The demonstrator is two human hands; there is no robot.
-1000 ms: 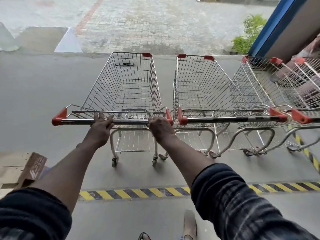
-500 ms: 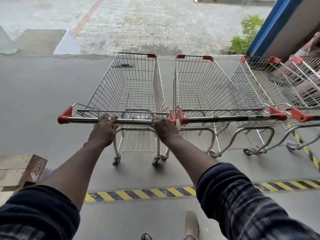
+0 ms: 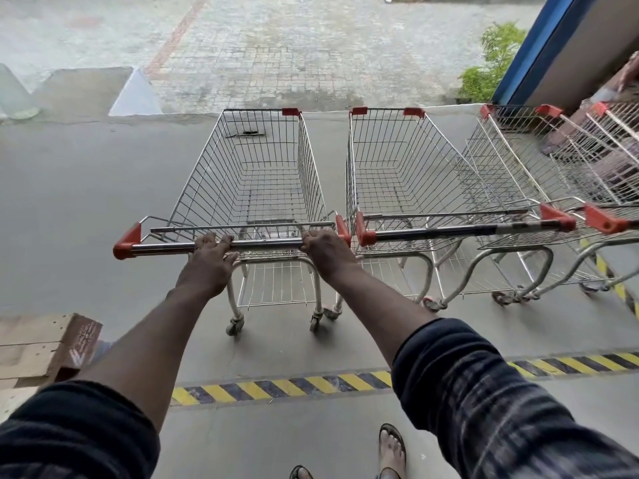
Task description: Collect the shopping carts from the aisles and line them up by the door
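Hands left point(image 3: 207, 267) and right point(image 3: 328, 252) curled round the cart point(image 3: 256, 188) handle; cart barely moved, parked just beside next cart point(image 3: 397, 174), likely placed

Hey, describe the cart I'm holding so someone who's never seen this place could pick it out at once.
Start at the blue pillar on the right, where a row of wire carts runs leftward. The held cart is the leftmost, its handle gripped by the left hand and right hand. Unlike the neighbouring cart, its front rim carries only one red cap.
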